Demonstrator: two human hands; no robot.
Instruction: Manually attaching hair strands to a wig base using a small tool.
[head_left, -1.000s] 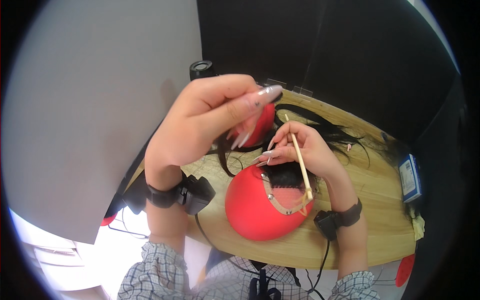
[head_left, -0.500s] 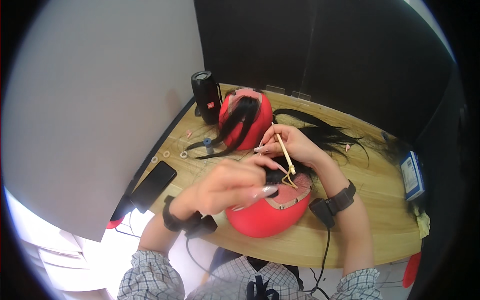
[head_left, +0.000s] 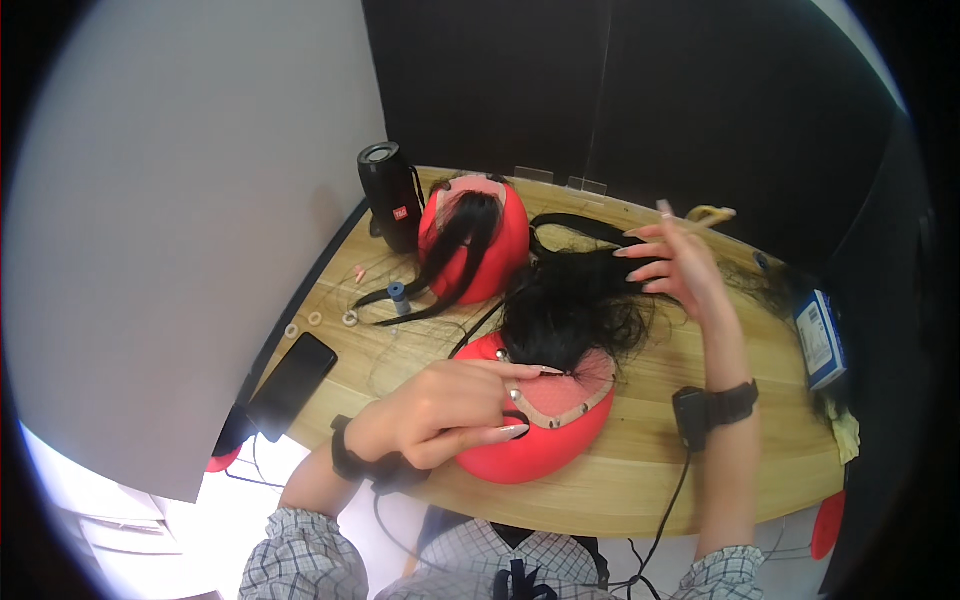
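A red head-shaped block (head_left: 530, 455) stands in front of me, tilted, with a pink mesh cap (head_left: 570, 402) pinned on it. Long black hair (head_left: 560, 310) spreads from the cap toward the back right. My left hand (head_left: 445, 405) rests over the block's left side, its index finger stretched along the hair roots and its thumb apart. A small black loop (head_left: 518, 416) shows by that thumb; whether it is held cannot be told. Raised off to the right, my right hand (head_left: 685, 262) has spread fingers and keeps a pale thin stick with a yellow band (head_left: 712, 215) between them.
Behind stands a second red head block (head_left: 500, 262) with black hair, beside a black cylindrical speaker (head_left: 388, 195). A phone (head_left: 292, 385), small rings (head_left: 315, 319) and a blue-grey spool (head_left: 398, 297) lie left. At right are a blue-white box (head_left: 822, 340) and cables (head_left: 672, 510).
My right hand has swung away from the cap, up and to the right, with the stick. My left hand has stayed near the block, its index finger now laid on the hair.
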